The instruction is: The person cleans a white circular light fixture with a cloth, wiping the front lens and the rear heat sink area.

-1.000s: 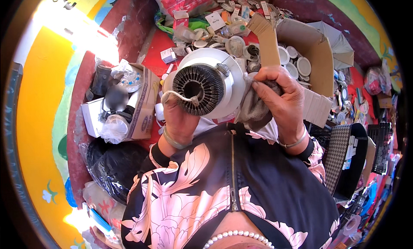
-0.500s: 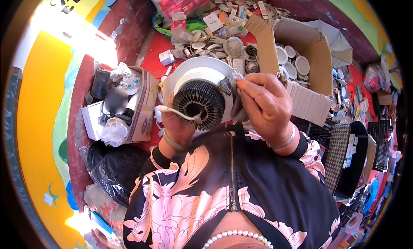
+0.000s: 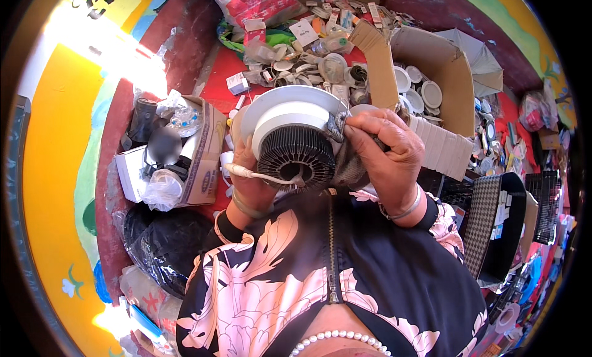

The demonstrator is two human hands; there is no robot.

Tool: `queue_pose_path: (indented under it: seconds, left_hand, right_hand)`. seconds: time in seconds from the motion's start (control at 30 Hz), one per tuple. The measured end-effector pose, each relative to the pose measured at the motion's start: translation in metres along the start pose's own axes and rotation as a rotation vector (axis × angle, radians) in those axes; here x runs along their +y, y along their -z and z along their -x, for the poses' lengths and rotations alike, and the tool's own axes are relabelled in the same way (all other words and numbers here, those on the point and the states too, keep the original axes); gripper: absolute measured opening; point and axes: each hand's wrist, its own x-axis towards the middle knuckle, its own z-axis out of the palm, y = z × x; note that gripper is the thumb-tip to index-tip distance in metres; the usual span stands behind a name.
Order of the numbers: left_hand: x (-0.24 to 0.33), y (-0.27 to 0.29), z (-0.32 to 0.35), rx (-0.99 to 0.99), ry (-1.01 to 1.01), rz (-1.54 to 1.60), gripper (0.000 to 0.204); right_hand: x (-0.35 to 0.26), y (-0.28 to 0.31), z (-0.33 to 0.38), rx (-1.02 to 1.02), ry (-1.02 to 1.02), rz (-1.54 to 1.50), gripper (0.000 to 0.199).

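Observation:
My left hand (image 3: 253, 185) is closed on a round downlight (image 3: 292, 148) with a white rim and a black finned heat sink. The back of the lamp faces me, tilted, and a short white cable (image 3: 243, 171) hangs from its centre across my left fingers. With thumb and fingers pinched, my right hand (image 3: 391, 152) grips a grey cloth (image 3: 353, 166). One bunched end of the cloth touches the lamp's right side, beside the white rim. Part of my left hand is hidden behind the lamp.
Beyond my hands lies a pile of lamps and small boxes (image 3: 303, 34). A cardboard box (image 3: 453, 67) of round white lights stands to the right. On the left are another carton (image 3: 208, 153) and a black plastic bag (image 3: 161, 243). A checked bin (image 3: 485, 224) sits at the right.
The downlight has shifted slightly right and its rim has tipped more into view. My right hand has lowered a little with the cloth, still against the lamp's right side.

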Motion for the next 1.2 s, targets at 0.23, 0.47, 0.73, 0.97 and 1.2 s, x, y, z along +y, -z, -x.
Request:
queue_pose_path:
  seconds: [0.23, 0.47, 0.73, 0.97, 1.2]
  left_hand:
    - [-0.003, -0.005, -0.002, -0.005, -0.014, 0.127, 0.035]
    - [-0.012, -0.01, -0.01, 0.017, 0.217, 1.1, 0.053]
    - [-0.016, -0.009, -0.014, -0.012, 0.12, 1.099, 0.038]
    - [-0.002, -0.015, -0.006, 0.11, 0.075, 0.809, 0.031]
    - [-0.001, -0.01, 0.001, 0.048, 0.029, 0.677, 0.032]
  right_hand:
    - [-0.001, -0.004, -0.001, -0.056, 0.008, -0.014, 0.014]
    - [0.019, 0.006, 0.001, -0.24, -0.223, -0.227, 0.013]
    - [0.022, 0.023, 0.0, -0.226, -0.743, -0.881, 0.01]
    - [0.018, 0.011, 0.003, -0.16, -0.452, -0.302, 0.01]
    - [0.021, 0.01, 0.001, -0.2, -0.25, -0.164, 0.014]
